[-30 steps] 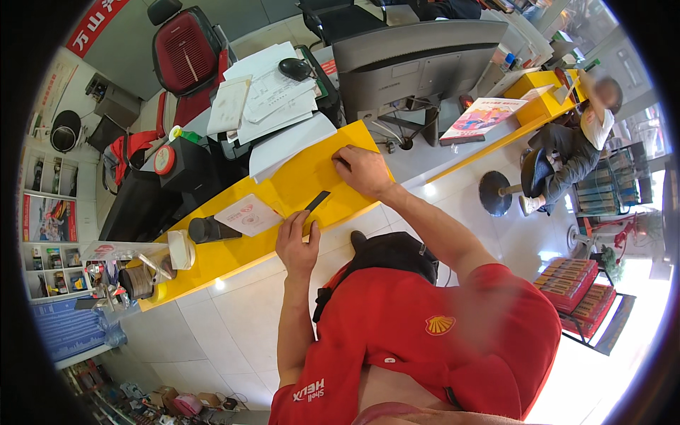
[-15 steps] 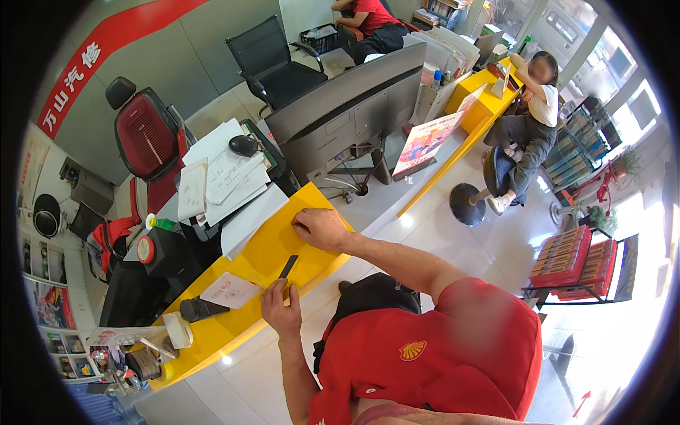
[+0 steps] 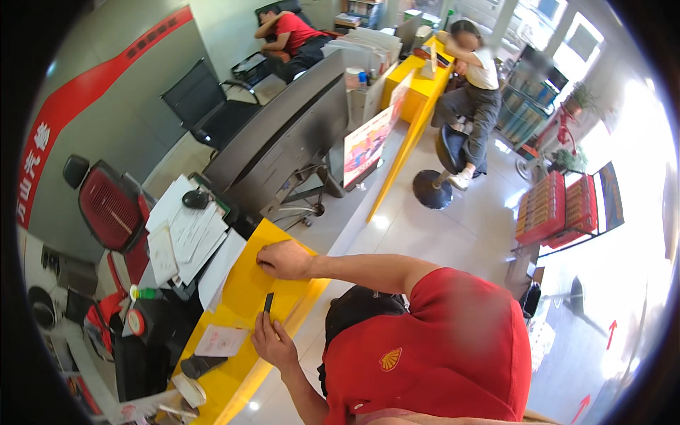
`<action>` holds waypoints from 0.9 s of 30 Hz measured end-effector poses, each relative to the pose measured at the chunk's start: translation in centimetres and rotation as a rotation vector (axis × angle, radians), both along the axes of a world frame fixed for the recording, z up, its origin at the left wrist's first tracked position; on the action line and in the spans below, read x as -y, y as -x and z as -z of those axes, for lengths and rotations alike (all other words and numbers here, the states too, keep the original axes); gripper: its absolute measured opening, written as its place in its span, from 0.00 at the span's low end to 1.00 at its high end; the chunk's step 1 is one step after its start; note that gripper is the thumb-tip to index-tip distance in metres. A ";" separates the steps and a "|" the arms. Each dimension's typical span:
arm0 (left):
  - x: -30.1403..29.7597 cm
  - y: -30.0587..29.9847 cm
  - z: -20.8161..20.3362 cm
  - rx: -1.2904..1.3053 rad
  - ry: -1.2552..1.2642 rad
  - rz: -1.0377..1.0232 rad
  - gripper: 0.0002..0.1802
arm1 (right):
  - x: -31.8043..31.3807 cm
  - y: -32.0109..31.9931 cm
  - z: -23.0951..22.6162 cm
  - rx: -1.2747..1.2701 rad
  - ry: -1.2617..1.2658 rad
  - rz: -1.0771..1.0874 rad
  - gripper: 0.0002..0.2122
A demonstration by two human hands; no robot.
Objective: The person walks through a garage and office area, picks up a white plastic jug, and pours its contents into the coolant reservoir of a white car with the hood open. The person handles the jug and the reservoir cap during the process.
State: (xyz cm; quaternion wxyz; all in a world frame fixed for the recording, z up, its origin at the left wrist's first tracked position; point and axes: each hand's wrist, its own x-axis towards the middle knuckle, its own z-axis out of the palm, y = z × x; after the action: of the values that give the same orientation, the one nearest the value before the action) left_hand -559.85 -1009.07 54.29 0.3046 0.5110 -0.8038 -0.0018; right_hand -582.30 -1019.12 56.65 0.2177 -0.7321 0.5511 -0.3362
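Note:
My right hand [image 3: 285, 260] rests on the yellow counter top [image 3: 237, 301] with its fingers curled in, and nothing shows in them. Nearer the counter's front edge lies my left hand [image 3: 275, 343], fingers stretched and a little apart. Its fingertips meet the lower end of a thin black strip [image 3: 268, 302], whose exact kind I cannot make out. To the left of that hand is a white card with red print [image 3: 222, 341]. Below the card sits a dark, rounded object [image 3: 200, 366].
Loose papers [image 3: 188, 237] with a black mouse [image 3: 195, 200] lie beyond the counter. A large monitor [image 3: 283, 142] faces away. One person [image 3: 474, 78] sits on a stool [image 3: 432, 190]; another in red [image 3: 290, 34] reclines at the back. A rack of red boxes [image 3: 545, 209] stands at right.
The whole view has shifted and turned, so the room's upper part sits further left and the counter lower. Both hands and the black strip keep their places on the counter.

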 end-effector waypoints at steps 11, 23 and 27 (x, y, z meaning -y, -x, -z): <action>-0.4 -0.6 -0.1 -0.018 0.012 0.040 0.12 | 0.5 -0.1 0.1 0.018 0.013 0.027 0.09; -2.0 -0.6 -0.5 -0.060 -0.021 0.002 0.10 | -0.6 -0.6 0.2 -0.031 -0.027 0.014 0.09; -2.2 -0.6 -0.4 -0.061 -0.103 -0.036 0.09 | -0.5 -0.6 0.3 -0.035 -0.019 0.011 0.09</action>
State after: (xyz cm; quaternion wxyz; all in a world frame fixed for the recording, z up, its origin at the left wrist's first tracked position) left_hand -559.25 -1006.88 54.73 0.3023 0.5401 -0.7837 -0.0533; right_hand -581.70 -1018.62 56.40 0.2129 -0.7327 0.5622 -0.3191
